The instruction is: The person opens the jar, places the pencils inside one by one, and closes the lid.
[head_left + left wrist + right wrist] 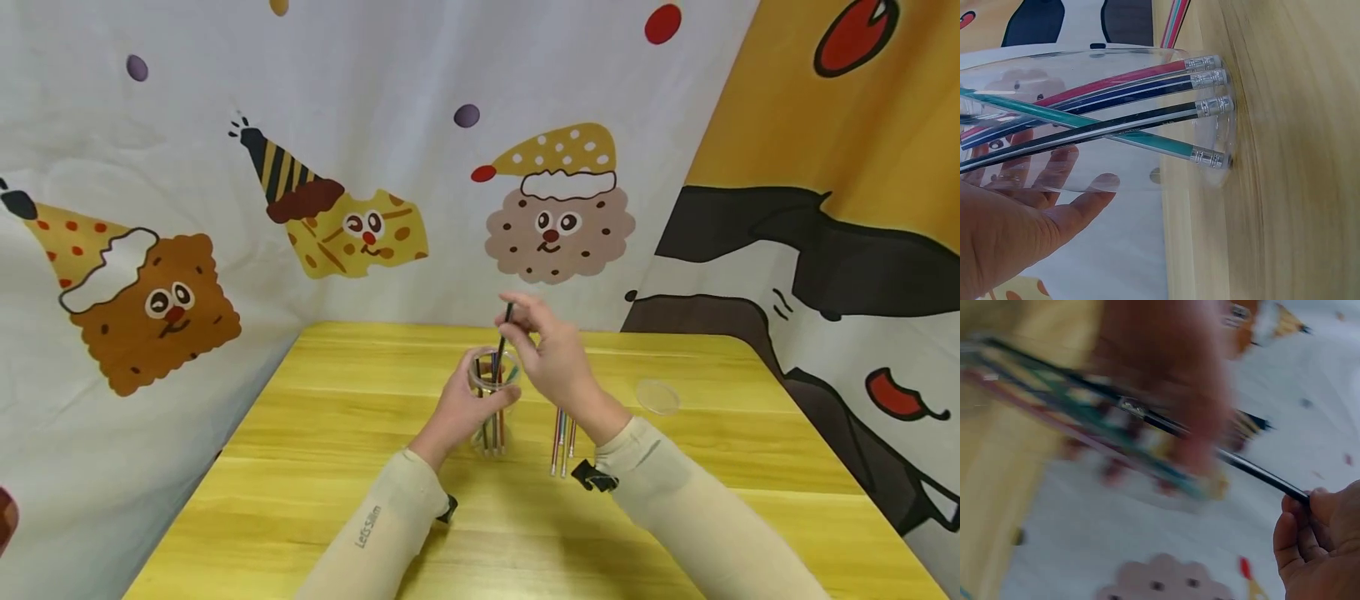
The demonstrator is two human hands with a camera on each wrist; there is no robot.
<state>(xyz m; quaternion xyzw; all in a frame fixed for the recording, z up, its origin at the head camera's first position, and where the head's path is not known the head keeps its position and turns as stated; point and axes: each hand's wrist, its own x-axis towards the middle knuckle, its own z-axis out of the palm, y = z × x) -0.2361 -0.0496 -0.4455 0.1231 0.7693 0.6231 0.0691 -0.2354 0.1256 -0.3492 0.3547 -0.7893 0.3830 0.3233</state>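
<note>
Near the table's middle, my left hand grips a clear plastic jar around its upper part. The jar stands upright on the table. Inside it lean several pencils: a pinkish-red one, a dark blue one, a black one and a teal one, their eraser ends at the bottom. Above the opening, my right hand pinches the top end of a black pencil between thumb and fingers. That pencil slants down into the jar with its eraser end lowest. Blur hides some of it in the right wrist view.
On the table, several loose pencils lie right of the jar, partly under my right forearm. A clear round lid lies farther right. Behind the table hangs a printed cloth with cartoon figures.
</note>
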